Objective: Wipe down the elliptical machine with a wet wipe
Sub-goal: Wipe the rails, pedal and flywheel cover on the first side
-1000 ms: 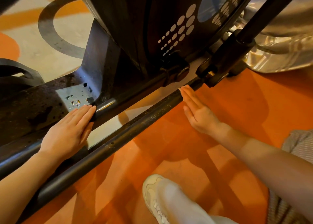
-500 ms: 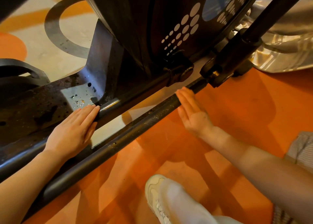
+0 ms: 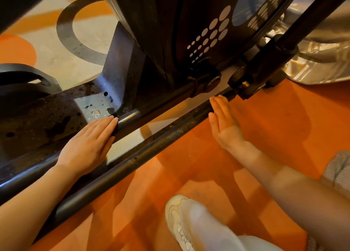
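hands flat, fingers straight: left hand (image 3: 89, 144) on elliptical frame (image 3: 47, 118), right hand (image 3: 225, 125) against rail (image 3: 151, 144).

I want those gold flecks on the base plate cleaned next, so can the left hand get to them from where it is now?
Probably yes. The left hand lies flat on the base plate, its fingertips just short of the gold flecks, with nothing between them. No wipe shows under either hand, though.
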`<state>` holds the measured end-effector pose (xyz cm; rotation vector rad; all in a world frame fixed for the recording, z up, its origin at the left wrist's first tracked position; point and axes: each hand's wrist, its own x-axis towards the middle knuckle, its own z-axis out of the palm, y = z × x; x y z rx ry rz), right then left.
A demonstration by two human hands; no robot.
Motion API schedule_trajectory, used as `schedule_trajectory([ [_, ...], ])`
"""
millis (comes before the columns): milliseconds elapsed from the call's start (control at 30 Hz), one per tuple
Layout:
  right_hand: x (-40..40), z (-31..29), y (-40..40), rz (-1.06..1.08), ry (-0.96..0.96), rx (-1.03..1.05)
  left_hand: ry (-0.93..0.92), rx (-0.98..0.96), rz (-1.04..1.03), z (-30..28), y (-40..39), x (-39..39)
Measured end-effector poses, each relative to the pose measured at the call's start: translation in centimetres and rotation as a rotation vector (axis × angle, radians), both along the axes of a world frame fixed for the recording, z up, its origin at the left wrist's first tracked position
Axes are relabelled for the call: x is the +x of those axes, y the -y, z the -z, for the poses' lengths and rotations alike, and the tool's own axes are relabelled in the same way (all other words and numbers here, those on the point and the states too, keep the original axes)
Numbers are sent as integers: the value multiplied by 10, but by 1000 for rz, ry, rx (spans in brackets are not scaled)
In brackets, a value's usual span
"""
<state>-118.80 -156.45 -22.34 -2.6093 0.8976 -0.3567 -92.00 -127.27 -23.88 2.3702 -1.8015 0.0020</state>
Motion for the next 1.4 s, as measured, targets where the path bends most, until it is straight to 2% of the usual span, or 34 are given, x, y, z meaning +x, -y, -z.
schedule_trajectory([
  [233,17,1,-110,-400,165,5,0,-18,19,5,-4,1],
  [367,13,0,-110,-511,99,-37,-2,-29,32,4,-4,1],
  [433,10,2,-88,-495,58,-56,-6,-38,37,3,-4,1],
  [567,1,8,-56,-180,5,-30,-22,-36,38,4,-4,2],
  [667,5,10,-66,-93,47,38,-36,-23,42,4,-4,3],
  [767,17,4,-103,-173,129,73,-35,-31,47,5,-3,5],
  [833,23,1,-133,-289,144,14,-40,-34,49,5,-3,5],
  [967,28,-6,-176,-552,61,-110,-45,-43,51,3,-5,4],
  [1100,26,-25,-160,-731,-70,-126,-48,-33,77,2,-6,4],
  [1233,25,-37,-126,-718,-132,-112,-51,-5,76,0,-7,7],
  [1400,28,-30,-125,-709,-31,-97,-41,42,95,-26,-6,6],
])
